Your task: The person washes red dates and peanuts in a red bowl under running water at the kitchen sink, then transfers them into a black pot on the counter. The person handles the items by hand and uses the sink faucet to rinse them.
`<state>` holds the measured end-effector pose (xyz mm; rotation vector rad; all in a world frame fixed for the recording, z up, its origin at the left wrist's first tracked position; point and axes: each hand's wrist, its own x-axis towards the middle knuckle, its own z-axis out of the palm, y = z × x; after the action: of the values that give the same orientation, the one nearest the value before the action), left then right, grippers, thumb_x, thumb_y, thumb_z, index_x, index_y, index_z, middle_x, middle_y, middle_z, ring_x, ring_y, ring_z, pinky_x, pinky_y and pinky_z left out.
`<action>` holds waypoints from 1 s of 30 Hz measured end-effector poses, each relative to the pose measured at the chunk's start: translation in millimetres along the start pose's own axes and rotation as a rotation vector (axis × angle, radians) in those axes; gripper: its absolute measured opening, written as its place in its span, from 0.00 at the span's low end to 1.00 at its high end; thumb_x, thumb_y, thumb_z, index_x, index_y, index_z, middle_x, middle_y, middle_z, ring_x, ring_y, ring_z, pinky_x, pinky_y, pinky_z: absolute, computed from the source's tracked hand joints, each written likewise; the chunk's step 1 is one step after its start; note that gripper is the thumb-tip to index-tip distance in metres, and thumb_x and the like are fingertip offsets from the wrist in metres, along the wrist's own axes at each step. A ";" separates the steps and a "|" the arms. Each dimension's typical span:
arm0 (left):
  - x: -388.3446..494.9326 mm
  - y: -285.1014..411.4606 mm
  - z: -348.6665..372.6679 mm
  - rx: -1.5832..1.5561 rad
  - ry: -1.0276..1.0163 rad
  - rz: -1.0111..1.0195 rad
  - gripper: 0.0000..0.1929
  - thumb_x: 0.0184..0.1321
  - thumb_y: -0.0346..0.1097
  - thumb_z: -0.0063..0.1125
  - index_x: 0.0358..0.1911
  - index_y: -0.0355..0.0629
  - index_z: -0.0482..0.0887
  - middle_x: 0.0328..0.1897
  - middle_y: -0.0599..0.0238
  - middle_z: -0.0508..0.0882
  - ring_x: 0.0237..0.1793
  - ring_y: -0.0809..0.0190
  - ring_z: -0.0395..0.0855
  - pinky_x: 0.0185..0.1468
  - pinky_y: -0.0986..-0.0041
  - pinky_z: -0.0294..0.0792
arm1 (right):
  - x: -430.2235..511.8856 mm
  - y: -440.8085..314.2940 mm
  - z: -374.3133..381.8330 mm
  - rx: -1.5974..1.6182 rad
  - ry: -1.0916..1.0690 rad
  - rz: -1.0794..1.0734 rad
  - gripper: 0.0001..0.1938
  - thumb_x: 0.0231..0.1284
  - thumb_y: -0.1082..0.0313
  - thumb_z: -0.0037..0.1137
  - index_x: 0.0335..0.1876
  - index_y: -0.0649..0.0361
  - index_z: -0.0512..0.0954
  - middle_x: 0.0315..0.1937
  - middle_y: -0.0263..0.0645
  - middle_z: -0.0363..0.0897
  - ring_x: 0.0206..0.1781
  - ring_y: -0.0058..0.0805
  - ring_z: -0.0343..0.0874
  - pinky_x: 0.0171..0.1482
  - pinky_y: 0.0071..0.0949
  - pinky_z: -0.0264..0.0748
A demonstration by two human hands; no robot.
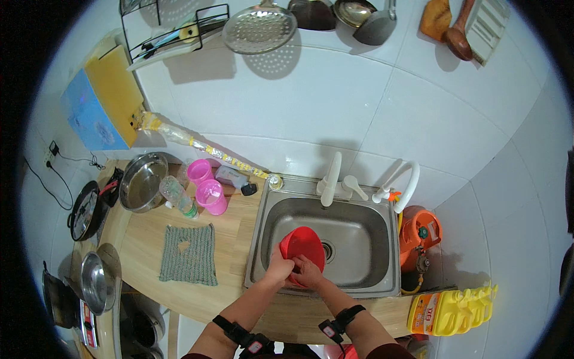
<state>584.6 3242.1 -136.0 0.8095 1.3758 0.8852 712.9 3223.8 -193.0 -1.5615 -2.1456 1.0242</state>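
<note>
A red plastic bowl (308, 240) is tilted over the near left part of the stainless steel sink (358, 264). My left hand (280, 265) grips its left rim. My right hand (306, 271) reaches into the bowl with the fingers bent against its inner side. Whether those fingers hold anything is hidden. Behind the bowl, the drain (328, 251) is partly covered. The white faucet (331, 179) stands at the back of the sink, with its lever (355, 187) beside it. No running water shows.
Left on the wooden counter (237, 251) lie a knitted grey-green cloth (188, 256), two pink cups (211, 197), a plastic bottle (178, 196) and a steel basin (144, 181). Rightward are a curved white spout (408, 186), an orange gas cylinder (412, 238) and a yellow jug (453, 312).
</note>
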 end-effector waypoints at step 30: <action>-57.6 62.8 50.2 1.027 0.038 0.354 0.42 0.45 0.27 0.54 0.66 0.52 0.46 0.68 0.48 0.48 0.59 0.30 0.55 0.58 0.52 0.60 | 25.7 -12.6 45.4 -0.110 0.566 -0.217 0.25 0.45 0.58 0.54 0.52 0.57 0.70 0.50 0.46 0.70 0.54 0.46 0.67 0.55 0.40 0.64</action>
<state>631.8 3221.3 -51.7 1.8605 1.7446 0.3936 667.0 3228.5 -220.5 -1.4063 -1.9274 0.3409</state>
